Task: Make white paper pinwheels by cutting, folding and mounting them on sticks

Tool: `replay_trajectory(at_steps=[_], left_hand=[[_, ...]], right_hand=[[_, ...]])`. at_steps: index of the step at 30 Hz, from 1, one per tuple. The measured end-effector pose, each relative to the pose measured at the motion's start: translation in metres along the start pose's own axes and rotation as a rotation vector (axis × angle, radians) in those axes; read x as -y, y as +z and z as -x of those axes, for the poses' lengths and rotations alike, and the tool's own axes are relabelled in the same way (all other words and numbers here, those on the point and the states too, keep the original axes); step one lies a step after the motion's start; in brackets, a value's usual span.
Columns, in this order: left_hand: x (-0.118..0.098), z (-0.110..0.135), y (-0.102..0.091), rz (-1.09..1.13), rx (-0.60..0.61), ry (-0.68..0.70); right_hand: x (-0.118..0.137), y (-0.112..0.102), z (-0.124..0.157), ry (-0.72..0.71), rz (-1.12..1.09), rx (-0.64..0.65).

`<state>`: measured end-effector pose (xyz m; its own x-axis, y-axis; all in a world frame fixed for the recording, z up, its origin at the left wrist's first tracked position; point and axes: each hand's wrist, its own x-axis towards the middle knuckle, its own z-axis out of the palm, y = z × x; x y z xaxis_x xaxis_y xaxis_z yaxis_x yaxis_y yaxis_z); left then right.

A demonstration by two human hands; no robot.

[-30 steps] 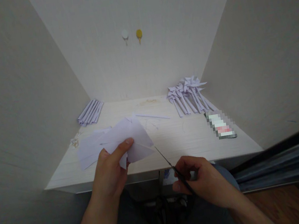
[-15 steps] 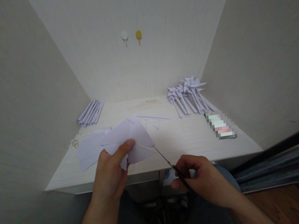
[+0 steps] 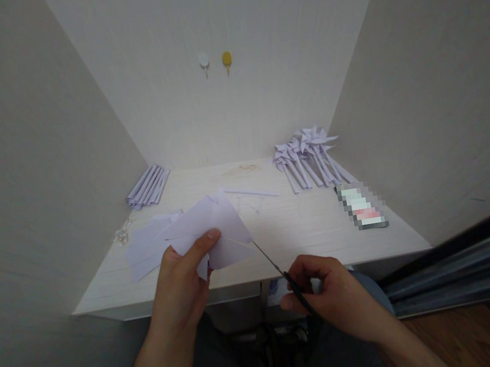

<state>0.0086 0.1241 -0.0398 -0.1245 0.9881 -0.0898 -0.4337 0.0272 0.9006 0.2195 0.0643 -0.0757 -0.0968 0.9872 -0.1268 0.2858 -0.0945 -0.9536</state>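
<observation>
My left hand (image 3: 189, 273) is closed on a white sheet of paper (image 3: 227, 217), thumb on top. The paper has slits running inward from its edges, and its flaps stand slightly apart. In my right hand (image 3: 324, 286) is a pair of scissors (image 3: 295, 287) with black handles, gripped by fingers and thumb. The thin blades reach up and left, their tip at the paper's right corner. More flat sheets (image 3: 146, 249) lie on the table to the left, partly behind the held paper.
Rolled paper sticks (image 3: 149, 186) are stacked at the back left of the white table (image 3: 328, 235). Several paper pinwheels (image 3: 309, 151) lie at the back right, near a phone (image 3: 361, 205). A thin paper stick (image 3: 251, 192) lies mid-table. Two hooks, one yellow (image 3: 226, 58), are on the wall.
Both hands, the paper and the scissors stay almost where they were. The view has tilted very slightly, with no other visible change.
</observation>
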Motion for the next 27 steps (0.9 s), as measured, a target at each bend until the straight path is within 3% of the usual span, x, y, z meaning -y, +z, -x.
replay_trajectory(at_steps=[20,25,27], left_hand=[[0.004,0.000,0.002,0.004,0.022,-0.003],[0.006,-0.005,-0.007,-0.038,-0.023,0.008],[0.007,-0.008,-0.013,-0.134,-0.012,-0.011]], right_hand=[[0.002,0.002,0.000,0.031,-0.013,-0.010],[-0.008,-0.005,-0.003,0.093,0.046,0.066],[-0.012,-0.011,-0.006,0.088,0.068,0.038]])
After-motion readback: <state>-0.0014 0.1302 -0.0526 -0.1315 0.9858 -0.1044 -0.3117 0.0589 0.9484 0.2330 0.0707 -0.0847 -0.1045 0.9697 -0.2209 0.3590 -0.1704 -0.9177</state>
